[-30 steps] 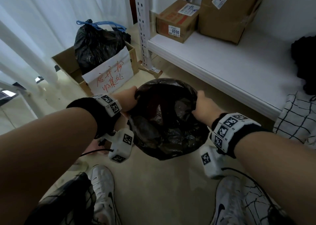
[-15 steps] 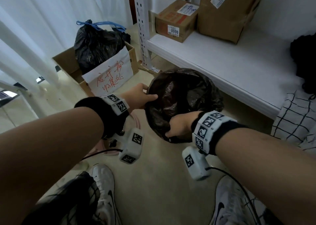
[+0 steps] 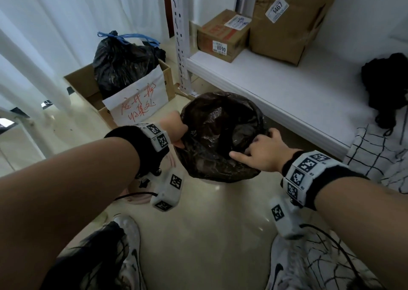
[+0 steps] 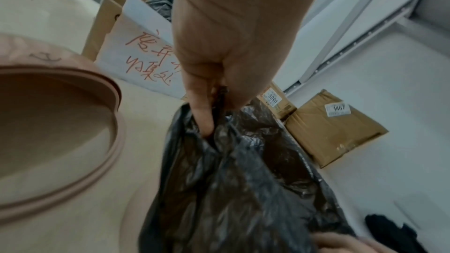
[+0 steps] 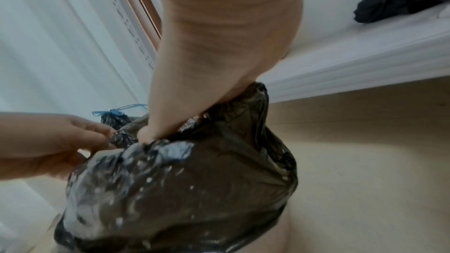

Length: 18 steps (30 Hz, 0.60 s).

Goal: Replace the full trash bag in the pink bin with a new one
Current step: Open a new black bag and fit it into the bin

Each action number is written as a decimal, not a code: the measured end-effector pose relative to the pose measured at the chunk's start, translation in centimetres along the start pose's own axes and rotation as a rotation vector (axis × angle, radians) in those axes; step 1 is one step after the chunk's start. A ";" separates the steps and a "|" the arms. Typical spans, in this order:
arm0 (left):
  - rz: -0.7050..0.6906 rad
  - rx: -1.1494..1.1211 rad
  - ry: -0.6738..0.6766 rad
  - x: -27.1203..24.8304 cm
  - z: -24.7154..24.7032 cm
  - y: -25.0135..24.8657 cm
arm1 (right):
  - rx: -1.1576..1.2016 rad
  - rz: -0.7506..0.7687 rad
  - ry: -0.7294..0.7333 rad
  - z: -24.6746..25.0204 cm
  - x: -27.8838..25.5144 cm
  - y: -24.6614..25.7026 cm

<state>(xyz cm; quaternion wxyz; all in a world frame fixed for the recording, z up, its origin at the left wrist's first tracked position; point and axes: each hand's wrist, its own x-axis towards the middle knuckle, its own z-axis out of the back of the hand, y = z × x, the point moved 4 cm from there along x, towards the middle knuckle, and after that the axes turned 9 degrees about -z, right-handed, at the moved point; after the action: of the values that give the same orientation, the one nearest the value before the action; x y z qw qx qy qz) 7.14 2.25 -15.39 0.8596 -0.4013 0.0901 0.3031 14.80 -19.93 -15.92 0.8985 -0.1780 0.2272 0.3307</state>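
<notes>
I hold a new black trash bag [image 3: 220, 135] open in the air between both hands. My left hand [image 3: 174, 131] pinches its left rim between thumb and fingers [image 4: 202, 114]. At the near right rim my right hand [image 3: 258, 153] grips the plastic, with the forefinger stretched out to the left. The right wrist view shows that hand [image 5: 194, 114] sunk into the gathered bag [image 5: 194, 189]. The pink bin [image 4: 114, 103] stands below and left of the bag, mostly hidden behind my left wrist in the head view. The full black bag [image 3: 123, 67], tied with a blue string, sits in a cardboard box.
The cardboard box [image 3: 88, 86] with a handwritten paper sign stands at the back left by white curtains. A low white shelf [image 3: 287, 91] on the right carries two cardboard parcels and a black cloth [image 3: 386, 84]. My two white shoes are on the beige floor below.
My right hand has moved from the near edge of the bag round to its right side. The left hand keeps its pinch on the left rim.
</notes>
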 end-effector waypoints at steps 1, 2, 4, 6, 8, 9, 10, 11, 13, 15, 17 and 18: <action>-0.030 0.092 -0.020 0.2 0.2 0.0 | 0.058 0.024 0.058 -0.2 0.0 0.1; -0.064 0.185 -0.045 0.5 0.2 0.0 | 0.105 0.036 0.092 -0.1 0.1 0.3; -0.124 0.309 -0.110 0.7 0.2 -0.4 | 0.116 0.057 0.065 0.3 0.0 0.6; -0.223 0.362 -0.164 0.2 0.3 -1.2 | 0.076 0.114 -0.075 0.9 -0.4 1.3; -0.469 0.458 -0.147 -0.6 -0.2 -2.3 | 0.075 0.207 -0.169 1.3 -0.9 2.4; -0.609 0.534 -0.068 -1.3 -0.7 -2.8 | 0.078 0.243 -0.166 1.3 -1.1 3.0; -0.715 0.612 0.046 -2.0 -1.4 -2.9 | 0.081 0.261 -0.141 1.2 -1.2 3.5; -0.742 0.703 0.183 -2.5 -2.0 -2.6 | 0.087 0.264 -0.116 1.0 -1.2 3.9; -0.693 0.925 0.344 -2.9 -2.5 -1.5 | 0.053 0.260 -0.136 0.7 -1.1 4.5; -0.705 1.126 0.322 -2.7 -2.7 -0.8 | -0.018 0.235 -0.173 0.5 -0.9 5.1; -0.709 1.233 0.278 -2.4 -3.1 -0.9 | -0.062 0.179 -0.162 0.6 -0.4 5.4; -0.692 1.267 0.278 -2.2 -3.2 -1.0 | -0.072 0.146 -0.135 0.7 -0.2 5.5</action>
<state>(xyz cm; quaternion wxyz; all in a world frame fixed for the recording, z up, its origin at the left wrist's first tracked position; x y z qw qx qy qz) 6.25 -1.65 -16.02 0.9538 0.1324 0.2242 -0.1497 11.14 -15.75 -16.20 0.8782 -0.1704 0.1665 0.4146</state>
